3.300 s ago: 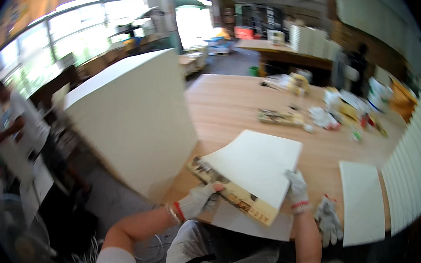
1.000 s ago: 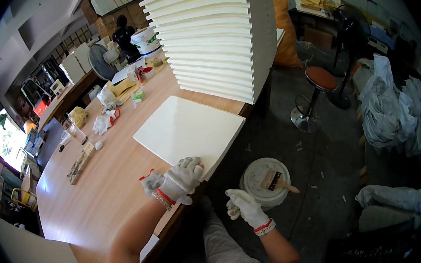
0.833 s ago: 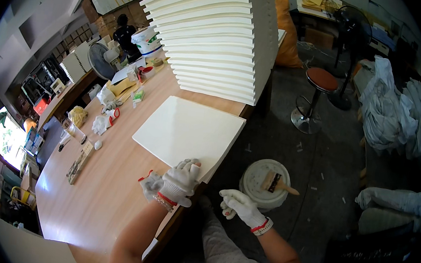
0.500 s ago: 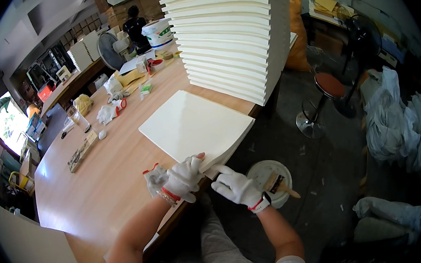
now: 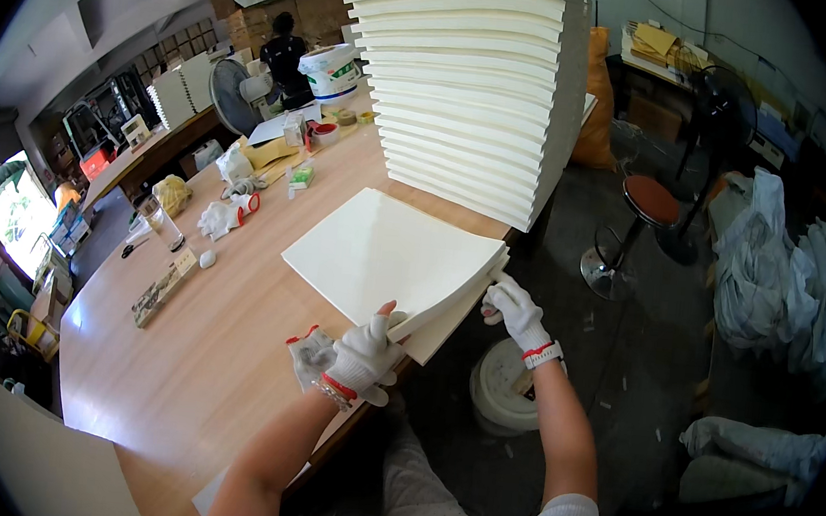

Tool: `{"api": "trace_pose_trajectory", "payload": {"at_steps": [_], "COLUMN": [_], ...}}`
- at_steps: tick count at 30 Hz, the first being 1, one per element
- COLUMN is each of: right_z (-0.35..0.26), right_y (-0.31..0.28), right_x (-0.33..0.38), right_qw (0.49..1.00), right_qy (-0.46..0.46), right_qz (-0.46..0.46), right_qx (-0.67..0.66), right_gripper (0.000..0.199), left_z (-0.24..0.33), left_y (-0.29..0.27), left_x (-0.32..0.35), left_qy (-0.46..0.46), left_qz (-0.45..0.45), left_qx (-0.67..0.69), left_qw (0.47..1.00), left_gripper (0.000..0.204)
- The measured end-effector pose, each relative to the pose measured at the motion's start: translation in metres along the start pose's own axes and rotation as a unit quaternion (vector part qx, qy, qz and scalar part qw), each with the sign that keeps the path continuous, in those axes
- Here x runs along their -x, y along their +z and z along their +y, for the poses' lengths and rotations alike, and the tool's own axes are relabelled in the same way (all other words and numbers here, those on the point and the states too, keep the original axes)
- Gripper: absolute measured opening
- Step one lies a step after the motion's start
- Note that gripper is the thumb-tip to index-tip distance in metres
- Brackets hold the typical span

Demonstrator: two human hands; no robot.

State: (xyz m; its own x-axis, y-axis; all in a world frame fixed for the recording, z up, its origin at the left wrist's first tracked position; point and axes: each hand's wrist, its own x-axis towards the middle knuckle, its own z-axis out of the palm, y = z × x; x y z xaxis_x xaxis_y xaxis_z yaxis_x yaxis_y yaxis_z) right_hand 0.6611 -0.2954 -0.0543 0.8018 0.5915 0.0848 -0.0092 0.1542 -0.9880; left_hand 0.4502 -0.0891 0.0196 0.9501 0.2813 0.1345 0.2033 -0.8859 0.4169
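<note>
Both gloved hands clamped on a white panel (image 5: pixel 389 256) at the table (image 5: pixel 198 357) edge — left hand (image 5: pixel 363 354) gripping the near corner, right hand (image 5: pixel 515 306) the far one. Panel just below the tall panel stack (image 5: pixel 468 76), raised slightly off another beneath.

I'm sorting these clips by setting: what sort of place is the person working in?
Most likely a small workshop or production room. A tall stack of cream panels stands on a long wooden workbench, spare work gloves and a white bucket lie about, and both hands grip one cream panel.
</note>
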Motion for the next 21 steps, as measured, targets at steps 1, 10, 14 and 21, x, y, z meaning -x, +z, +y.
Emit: {"api": "trace_pose_trajectory", "payload": {"at_steps": [1, 10, 14, 21], "right_z": [-0.002, -0.042, -0.046, -0.041], "right_y": [0.005, -0.004, 0.006, 0.077], "right_x": [0.004, -0.015, -0.003, 0.063], "right_qw": [0.999, 0.938, 0.93, 0.865], "right_qy": [0.022, 0.078, 0.134, 0.22], "right_qz": [-0.014, 0.148, 0.159, -0.045], "right_qx": [-0.044, -0.302, -0.304, -0.448], "right_gripper": [0.024, 0.023, 0.02, 0.012], "left_z": [-0.003, 0.007, 0.008, 0.01], "left_y": [0.002, -0.002, -0.006, -0.01], "left_x": [0.0, 0.001, 0.002, 0.014], "left_qy": [0.013, -0.02, -0.019, 0.032], "left_qz": [0.009, -0.007, -0.019, 0.069], "left_qx": [-0.001, 0.036, 0.028, 0.073], "left_qw": [1.0, 0.999, 0.999, 0.994], "left_gripper": [0.061, 0.064, 0.063, 0.06]}}
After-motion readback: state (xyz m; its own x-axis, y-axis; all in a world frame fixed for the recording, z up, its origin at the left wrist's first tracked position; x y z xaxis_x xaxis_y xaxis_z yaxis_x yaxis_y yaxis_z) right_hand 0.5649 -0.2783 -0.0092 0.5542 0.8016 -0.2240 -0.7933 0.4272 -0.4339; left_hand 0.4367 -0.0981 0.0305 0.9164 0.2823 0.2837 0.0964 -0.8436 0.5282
